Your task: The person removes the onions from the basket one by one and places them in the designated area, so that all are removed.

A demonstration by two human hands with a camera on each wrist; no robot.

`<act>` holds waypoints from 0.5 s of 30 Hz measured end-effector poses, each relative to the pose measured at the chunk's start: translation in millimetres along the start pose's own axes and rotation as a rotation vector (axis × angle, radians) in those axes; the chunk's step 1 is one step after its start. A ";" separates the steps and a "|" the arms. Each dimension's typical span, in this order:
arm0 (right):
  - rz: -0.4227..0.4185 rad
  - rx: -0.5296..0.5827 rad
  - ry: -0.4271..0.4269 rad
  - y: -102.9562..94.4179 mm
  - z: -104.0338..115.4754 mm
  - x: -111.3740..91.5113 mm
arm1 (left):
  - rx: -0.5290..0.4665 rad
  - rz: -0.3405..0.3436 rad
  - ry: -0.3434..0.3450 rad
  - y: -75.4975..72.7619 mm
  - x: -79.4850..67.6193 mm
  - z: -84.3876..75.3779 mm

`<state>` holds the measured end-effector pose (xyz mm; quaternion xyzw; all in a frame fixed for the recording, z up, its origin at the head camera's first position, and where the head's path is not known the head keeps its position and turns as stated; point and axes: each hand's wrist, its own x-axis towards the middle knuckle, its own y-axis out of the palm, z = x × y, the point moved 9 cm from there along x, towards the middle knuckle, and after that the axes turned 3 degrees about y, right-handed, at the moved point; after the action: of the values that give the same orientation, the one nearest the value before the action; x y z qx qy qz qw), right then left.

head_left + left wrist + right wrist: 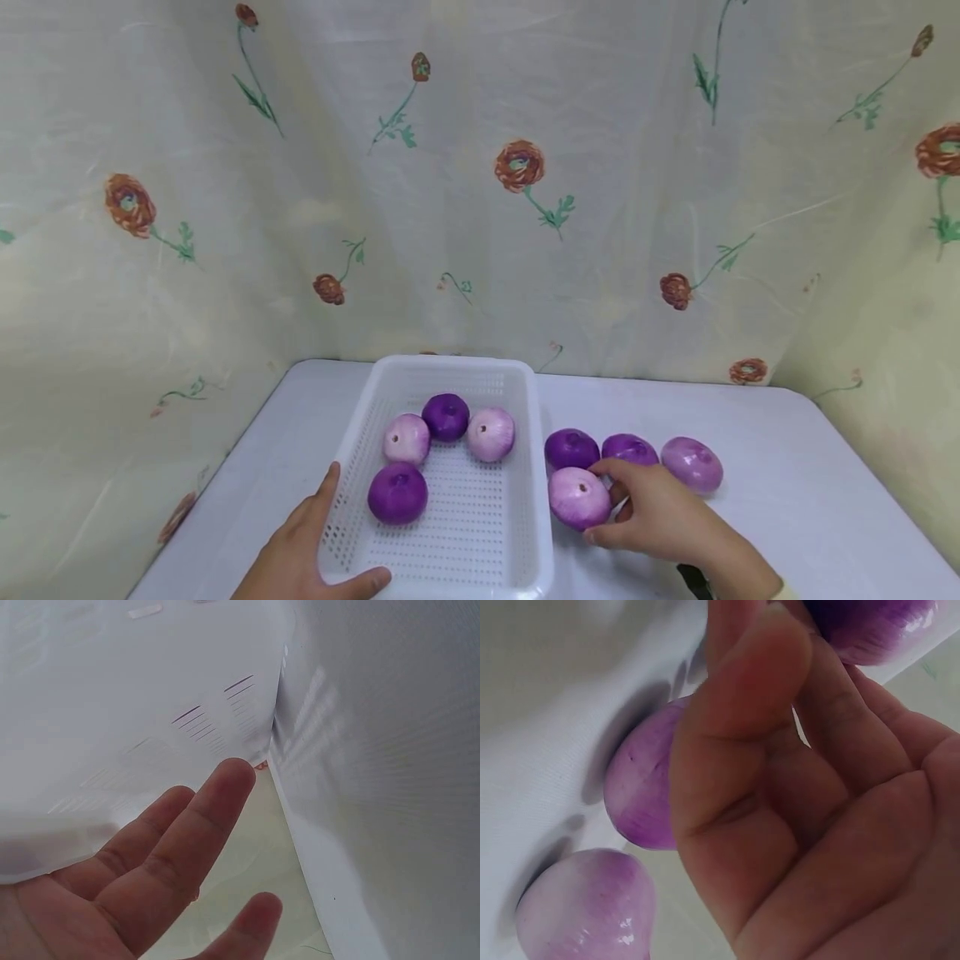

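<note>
My right hand (652, 512) pinches a pale purple onion (579, 498) between thumb and fingers, just right of a white plastic basket (546, 500). Behind that onion lie two dark purple onions, one (572, 450) beside the basket and one (630, 448) by my fingers. A lighter purple onion (692, 465) sits further right. My left hand (296, 546) is at the basket's near left corner, its thumb at the front rim. In the left wrist view its fingers (214, 825) stretch out straight beside the basket wall. The right wrist view shows curled fingers, with onions beyond.
Inside the basket are two pale onions (491, 434) and two dark ones (397, 493). The basket stands on a white table (780, 483). A flowered curtain (480, 208) hangs behind and along both sides. A small black object (694, 582) shows under my right wrist.
</note>
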<state>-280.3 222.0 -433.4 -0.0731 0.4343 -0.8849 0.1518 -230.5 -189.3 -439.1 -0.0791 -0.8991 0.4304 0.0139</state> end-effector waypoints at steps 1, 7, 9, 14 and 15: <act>0.007 0.000 0.003 1.1 -0.2 0.2 | -0.003 0.001 0.002 0.0 -0.1 -0.1; 0.043 0.023 0.019 7.5 -0.7 0.1 | -0.007 0.008 0.003 -0.2 0.1 -0.2; 0.048 0.025 0.016 9.5 -0.8 0.2 | -0.011 0.014 -0.004 -0.1 0.3 0.1; 0.050 0.005 -0.011 12.1 1.4 0.1 | -0.017 0.015 -0.004 0.6 0.7 0.6; 0.051 0.002 -0.015 12.2 2.1 0.1 | -0.015 0.011 0.000 0.4 0.7 0.2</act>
<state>-277.3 213.3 -441.7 -0.0685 0.4342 -0.8805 0.1776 -231.2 -189.1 -439.5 -0.0841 -0.9017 0.4239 0.0109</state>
